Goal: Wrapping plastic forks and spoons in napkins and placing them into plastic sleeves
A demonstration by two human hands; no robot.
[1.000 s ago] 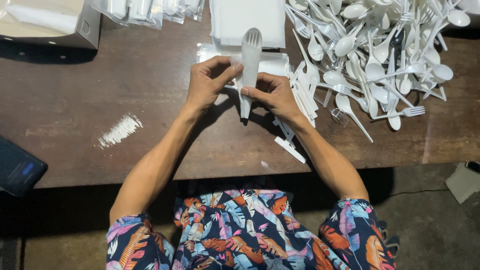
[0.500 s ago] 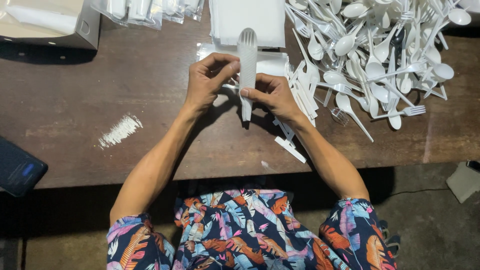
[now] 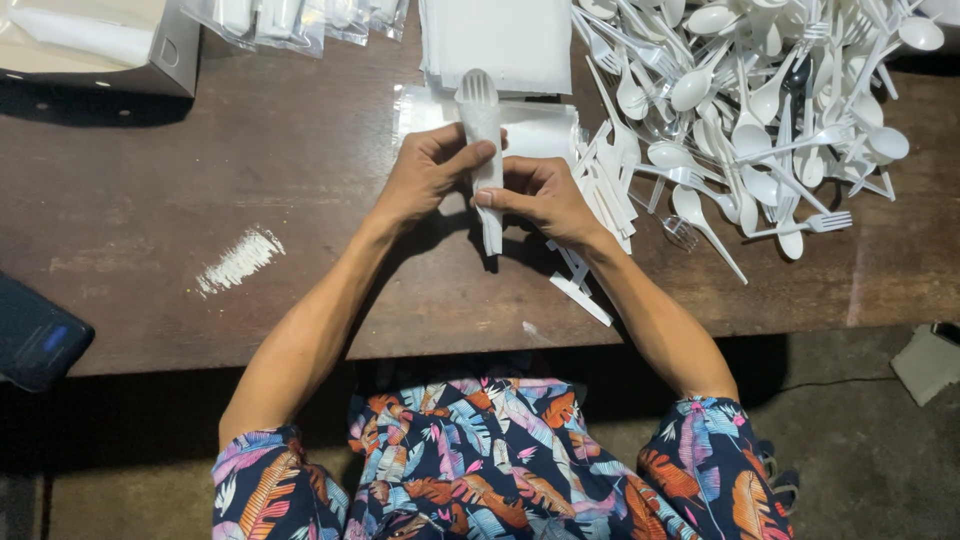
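Head view, looking down on a dark wooden desk [image 3: 250, 130].

A white plastic cutlery set [image 3: 482, 140] is held upright over the desk, near its far middle, between both hands. A spoon bowl or fork head is seen at the top end; the lower part appears wrapped in white, though whether paper or film cannot be told.

Left hand [image 3: 425, 175]: closed around the set from the left, thumb laid across its front, fingers curled behind.

Right hand [image 3: 540, 195]: closed on the set from the right, lower down, thumb tip pressed to the wrap just under the left thumb. The hands are touching or nearly touching at the thumbs.

Just behind the hands a clear flat sleeve [image 3: 530, 125] is lying on the desk, and beyond it a stack of white napkins [image 3: 495, 40] is seen at the far edge.

To the right, a large loose heap of white spoons and forks [image 3: 760, 100] is spread over the desk. Between heap and right hand, a row of thin white sticks [image 3: 605, 190] is lying; a few more are scattered by the right wrist.

Far left: an open carton [image 3: 95, 45]. Beside it, clear packed bags [image 3: 300, 20]. A white smear [image 3: 238, 260] is noted on the desk left of the forearm. A dark device [image 3: 35, 335] is seen at the left frame edge.
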